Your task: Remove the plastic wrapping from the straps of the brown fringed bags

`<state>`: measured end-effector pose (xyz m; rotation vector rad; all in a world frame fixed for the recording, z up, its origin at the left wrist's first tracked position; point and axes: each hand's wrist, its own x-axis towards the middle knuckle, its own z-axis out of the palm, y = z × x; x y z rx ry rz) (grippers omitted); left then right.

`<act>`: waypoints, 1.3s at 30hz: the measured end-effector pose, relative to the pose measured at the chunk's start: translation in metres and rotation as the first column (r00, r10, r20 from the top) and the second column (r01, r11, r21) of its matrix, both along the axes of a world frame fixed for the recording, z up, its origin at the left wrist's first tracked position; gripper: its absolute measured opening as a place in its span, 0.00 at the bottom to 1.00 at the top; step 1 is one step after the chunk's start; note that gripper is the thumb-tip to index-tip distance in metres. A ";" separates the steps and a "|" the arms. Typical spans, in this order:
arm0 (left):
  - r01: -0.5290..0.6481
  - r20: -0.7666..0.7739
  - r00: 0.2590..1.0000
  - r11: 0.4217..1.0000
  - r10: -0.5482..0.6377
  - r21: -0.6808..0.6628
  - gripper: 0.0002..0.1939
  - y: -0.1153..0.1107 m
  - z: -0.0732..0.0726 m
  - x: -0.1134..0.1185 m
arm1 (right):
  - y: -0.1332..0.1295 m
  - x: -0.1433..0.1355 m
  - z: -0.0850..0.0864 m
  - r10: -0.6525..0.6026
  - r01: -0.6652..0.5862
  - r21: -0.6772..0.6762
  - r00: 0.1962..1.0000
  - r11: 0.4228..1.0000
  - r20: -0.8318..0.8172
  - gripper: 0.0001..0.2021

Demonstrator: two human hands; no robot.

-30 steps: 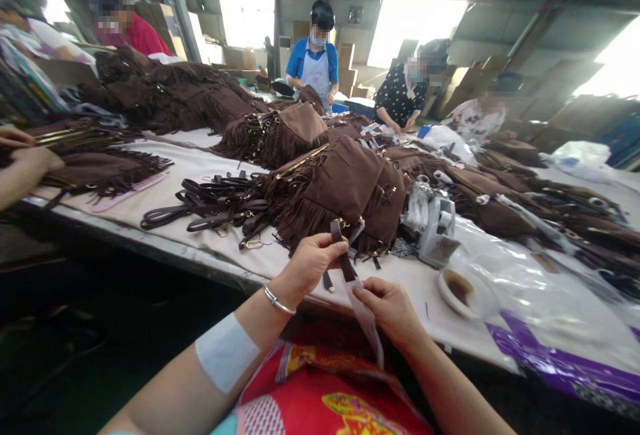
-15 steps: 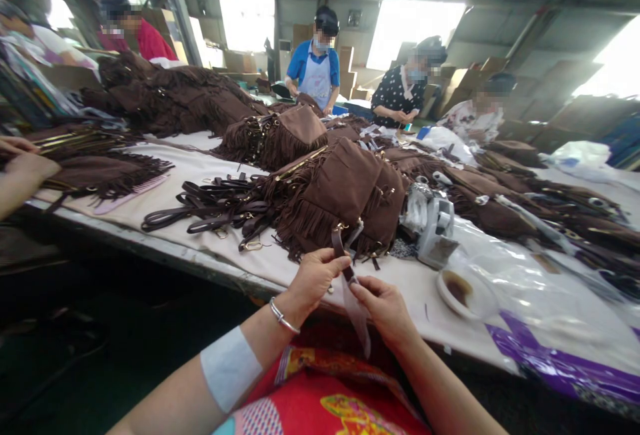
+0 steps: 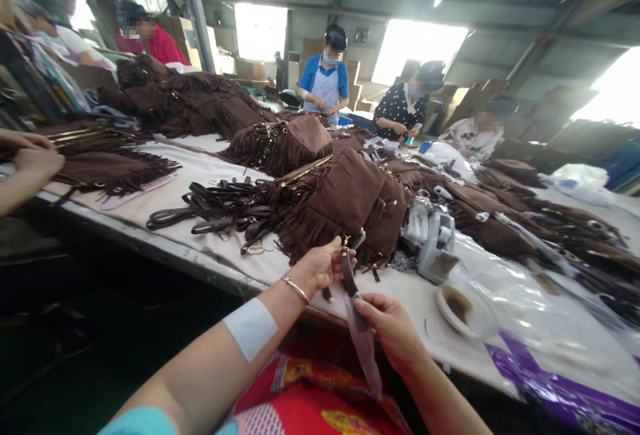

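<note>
A short dark brown strap with gold hardware at its top hangs between my two hands, just over the table's front edge. The fingers of my left hand are curled behind its upper end, near the gold clasp. Lower down, my right hand pinches the strap between thumb and fingers. From that pinch a thin, translucent whitish strip dangles over a red patterned cloth or bag at my lap. Right behind the strap lies a brown fringed bag.
Several dark straps with clasps lie left of the bag. A tape dispenser, a white bowl with brown liquid, clear plastic and purple tape are at right. A co-worker's hand is at far left; other people stand behind.
My left hand has loosened its thumb pinch and shifted up toward the clasp. My right hand has slid slightly lower and right, and the strip hangs lower. The whole view has tilted a little.
</note>
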<state>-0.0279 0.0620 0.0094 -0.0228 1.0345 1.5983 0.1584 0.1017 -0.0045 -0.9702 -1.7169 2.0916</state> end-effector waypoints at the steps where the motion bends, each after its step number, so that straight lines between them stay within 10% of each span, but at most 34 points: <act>1: -0.033 -0.016 0.999 0.999 0.032 -0.011 0.14 0.007 0.000 -0.001 | 0.000 0.000 -0.001 -0.013 0.013 0.011 1.000 1.000 0.005 0.18; 11: -0.131 -0.143 0.980 0.989 0.139 0.066 0.11 0.021 -0.001 0.013 | 0.028 -0.029 0.003 -0.229 0.201 0.396 0.973 0.896 0.024 0.19; 26: -0.031 -0.274 0.961 0.999 0.022 -0.031 0.12 0.004 -0.003 -0.002 | 0.059 -0.087 0.001 -0.189 0.210 0.232 0.976 0.950 -0.110 0.20; 39: -0.185 -0.236 0.949 0.976 0.207 0.110 0.14 0.020 0.000 -0.009 | 0.041 -0.060 -0.001 -0.071 0.074 0.179 0.997 0.981 -0.022 0.23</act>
